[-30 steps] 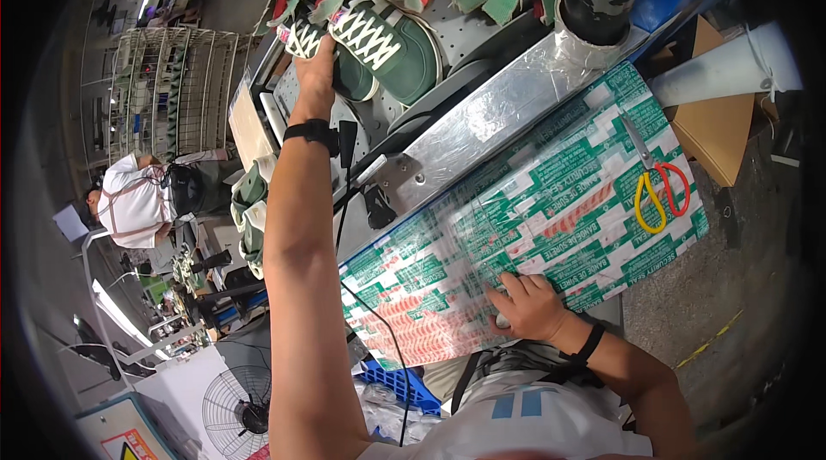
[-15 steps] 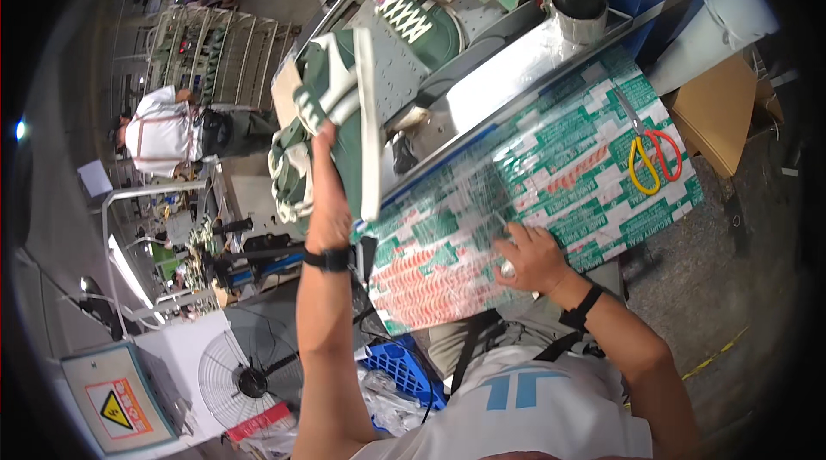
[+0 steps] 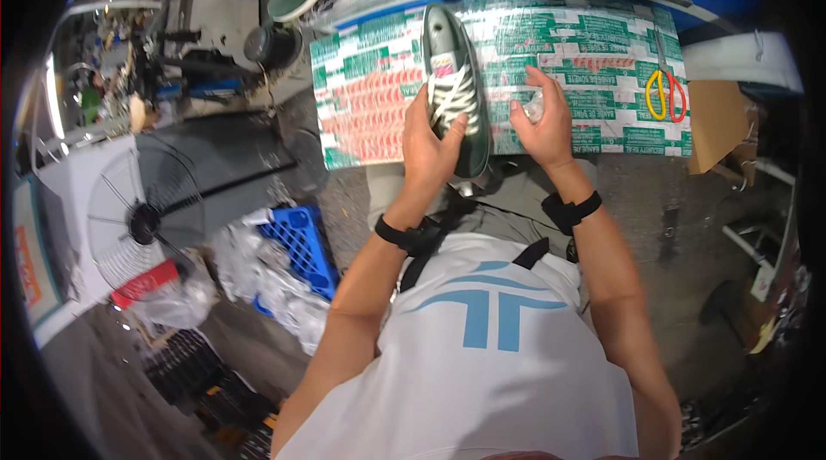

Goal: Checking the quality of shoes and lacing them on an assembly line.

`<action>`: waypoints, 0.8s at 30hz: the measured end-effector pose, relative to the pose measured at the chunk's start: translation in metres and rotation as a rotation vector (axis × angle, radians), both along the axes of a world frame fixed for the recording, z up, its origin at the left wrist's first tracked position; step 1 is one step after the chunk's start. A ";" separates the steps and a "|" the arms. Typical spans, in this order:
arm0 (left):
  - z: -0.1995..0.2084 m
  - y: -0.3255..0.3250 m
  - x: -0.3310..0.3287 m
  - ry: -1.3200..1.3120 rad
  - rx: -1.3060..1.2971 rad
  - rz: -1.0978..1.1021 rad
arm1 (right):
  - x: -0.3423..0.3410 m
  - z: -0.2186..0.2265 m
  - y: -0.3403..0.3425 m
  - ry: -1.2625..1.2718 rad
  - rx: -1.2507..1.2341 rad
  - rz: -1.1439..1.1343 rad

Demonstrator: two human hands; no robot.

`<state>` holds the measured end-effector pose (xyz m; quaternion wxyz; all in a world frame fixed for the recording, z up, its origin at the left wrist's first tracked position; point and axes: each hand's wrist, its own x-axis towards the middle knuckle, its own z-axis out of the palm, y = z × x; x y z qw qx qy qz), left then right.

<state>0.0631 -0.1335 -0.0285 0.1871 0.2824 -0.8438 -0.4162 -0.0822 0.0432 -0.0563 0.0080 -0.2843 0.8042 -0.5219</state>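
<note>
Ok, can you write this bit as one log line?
left hand: holds green shoe | right hand: apart from shoe | scissors: on patterned board

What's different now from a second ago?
The left hand has taken hold of a green shoe at the far left and brought it back toward the person, over the board. The view has turned too. The right hand stays by the board's near edge; the scissors still lie at its right end.
</note>
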 end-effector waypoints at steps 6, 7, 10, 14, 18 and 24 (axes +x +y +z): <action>0.000 -0.018 0.020 -0.267 0.190 0.097 | 0.042 0.027 -0.001 -0.255 -0.074 0.147; 0.004 -0.021 0.020 -0.226 0.159 0.039 | 0.046 0.032 -0.001 -0.249 -0.056 0.170; 0.018 -0.034 0.016 -0.039 0.794 -0.007 | 0.055 0.048 0.005 -0.418 0.034 0.195; 0.034 -0.042 0.018 0.000 1.155 -0.091 | 0.062 0.057 0.008 -0.285 0.088 0.269; 0.025 -0.043 0.029 -0.016 1.112 -0.123 | 0.068 0.063 0.002 -0.261 0.090 0.310; 0.013 -0.120 0.057 -0.125 0.872 0.092 | 0.065 0.086 -0.016 -0.119 0.103 0.391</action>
